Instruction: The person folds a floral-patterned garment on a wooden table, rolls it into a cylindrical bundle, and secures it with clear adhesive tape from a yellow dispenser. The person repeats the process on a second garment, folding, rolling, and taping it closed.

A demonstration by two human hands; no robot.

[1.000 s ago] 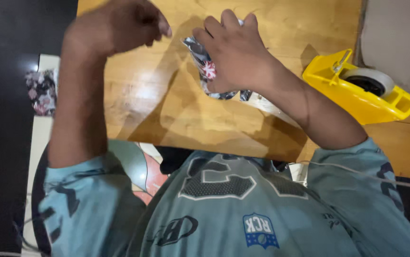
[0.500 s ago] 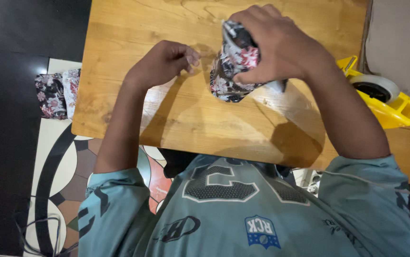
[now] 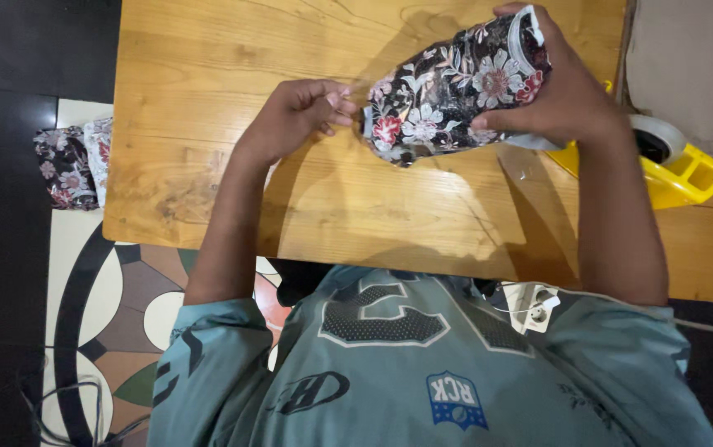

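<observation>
My right hand (image 3: 568, 95) grips a package wrapped in dark floral paper (image 3: 448, 95) and holds it tilted just above the wooden table (image 3: 207, 99). The package's white-edged end sits under my right fingers. My left hand (image 3: 298, 120) is at the package's left end. Its fingertips are pinched together on what looks like a thin clear strip (image 3: 358, 93) running to the paper.
A yellow tape dispenser (image 3: 688, 170) with a roll of tape stands on the table to the right, partly behind my right wrist. Floral bundles (image 3: 71, 165) lie on the floor left of the table. A white plug socket (image 3: 530, 306) sits below the table's near edge.
My right hand has turned the package from upright onto its side and shifted it right. My left hand has moved slightly closer to the package's end, fingers still pinched.
</observation>
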